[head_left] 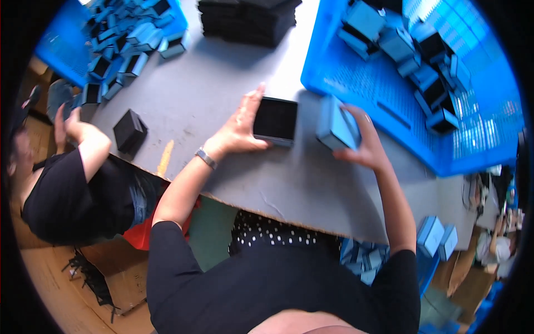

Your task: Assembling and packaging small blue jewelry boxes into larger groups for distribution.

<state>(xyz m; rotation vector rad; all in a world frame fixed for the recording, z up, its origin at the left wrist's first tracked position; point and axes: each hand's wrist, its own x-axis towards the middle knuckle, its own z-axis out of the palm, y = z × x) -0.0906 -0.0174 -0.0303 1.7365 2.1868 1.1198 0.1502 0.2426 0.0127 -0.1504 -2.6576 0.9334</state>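
Note:
My left hand [239, 131] grips the left side of a small black box [276, 119], thumb along the near edge and fingers at the far one. The box's dark inside faces up, and it sits on or just above the grey table. To its right, my right hand [367, 142] is closed round a light-blue box [335, 123], which is tilted and a short way apart from the black one. The fingers on the blue box's far side are partly hidden.
A large blue crate [384, 114] with several blue boxes stands at the right. Stacked black pieces [250, 21] lie at the back. Many blue boxes [133, 64] and a lone black box [130, 132] are on the left, by a co-worker [83, 189] in a black top.

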